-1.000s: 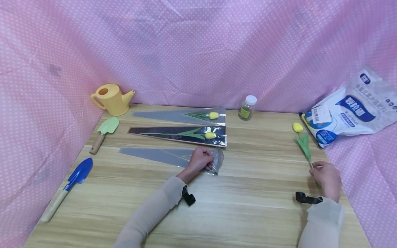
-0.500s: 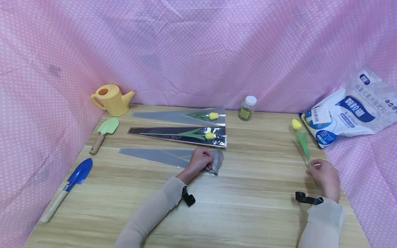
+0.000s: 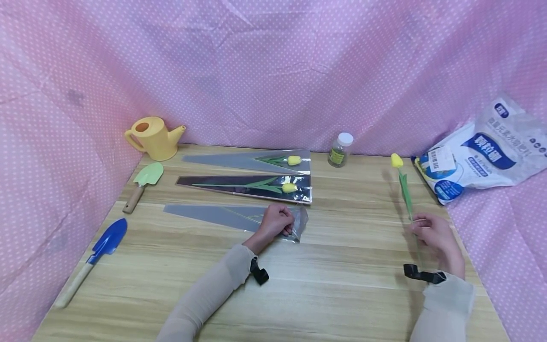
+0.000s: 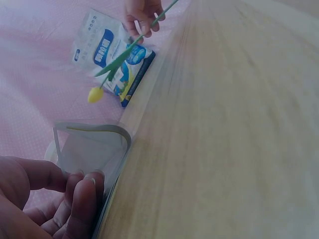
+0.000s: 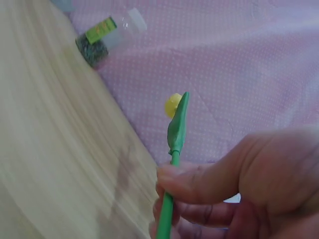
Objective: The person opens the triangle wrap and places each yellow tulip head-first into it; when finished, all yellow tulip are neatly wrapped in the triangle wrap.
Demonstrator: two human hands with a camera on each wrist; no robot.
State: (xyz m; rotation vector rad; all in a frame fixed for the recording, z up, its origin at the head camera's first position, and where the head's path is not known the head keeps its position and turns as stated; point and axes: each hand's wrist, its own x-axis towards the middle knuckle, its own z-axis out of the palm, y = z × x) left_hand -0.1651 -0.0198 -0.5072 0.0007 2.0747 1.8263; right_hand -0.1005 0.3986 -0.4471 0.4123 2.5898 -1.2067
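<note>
My left hand (image 3: pixel 277 221) pinches the film at the wide right end of a grey flower sleeve (image 3: pixel 205 213) lying on the table. In the left wrist view the mouth of this sleeve (image 4: pixel 92 144) bulges open beyond the fingertips. On the right side, my right hand (image 3: pixel 439 236) holds a yellow artificial tulip (image 3: pixel 405 190) by its thin green stem, thumb against fingers, bloom pointing away from me. The right wrist view shows the stem (image 5: pixel 165 214) under the thumb, with a leaf partly covering the bloom. Behind the grey sleeve lie a dark sleeve (image 3: pixel 213 183) and another grey sleeve (image 3: pixel 222 160), each containing a yellow tulip.
A yellow watering can (image 3: pixel 158 138), a green trowel (image 3: pixel 148 175) and a blue trowel (image 3: pixel 109 237) line the left side. At the back stands a white-capped jar (image 3: pixel 340 150). A white printed bag (image 3: pixel 483 152) leans at the back right corner, before the pink dotted cloth (image 3: pixel 273 71).
My right hand has shifted left and slightly away from me, raising the tulip and turning it more upright. The left hand and the sleeve have stayed in place.
</note>
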